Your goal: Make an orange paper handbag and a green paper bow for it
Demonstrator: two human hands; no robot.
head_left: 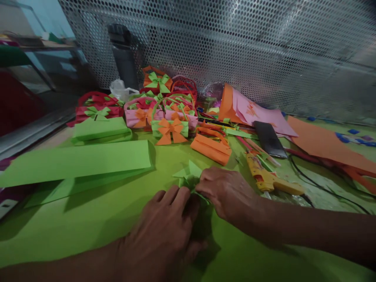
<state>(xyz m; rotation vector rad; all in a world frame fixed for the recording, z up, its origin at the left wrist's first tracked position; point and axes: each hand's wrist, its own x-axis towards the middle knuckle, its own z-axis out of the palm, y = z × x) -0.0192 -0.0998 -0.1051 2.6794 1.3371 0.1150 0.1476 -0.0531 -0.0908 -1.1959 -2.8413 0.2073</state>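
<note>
A light green paper bow point(190, 171) lies low over the green tabletop point(96, 231), its pointed tails facing away from me. My right hand point(227, 192) pinches the bow's near right side between thumb and fingers. From the left, my left hand point(169, 223) bends its fingers against the bow's near edge, closed around it; the fingertips are partly hidden. Just beyond the bow sits a small orange paper bag point(210, 149) with a handle. Off to the right lies a yellow glue gun point(264, 174), its cable running right.
Several finished paper bags with bows, such as a green one with an orange bow point(170, 131), stand at the back. Green paper sheets point(88, 158) lie left. A phone point(268, 137), pink paper point(261, 113) and orange paper point(329, 141) are right. A dark bottle point(125, 58) stands by the perforated metal panel point(220, 43).
</note>
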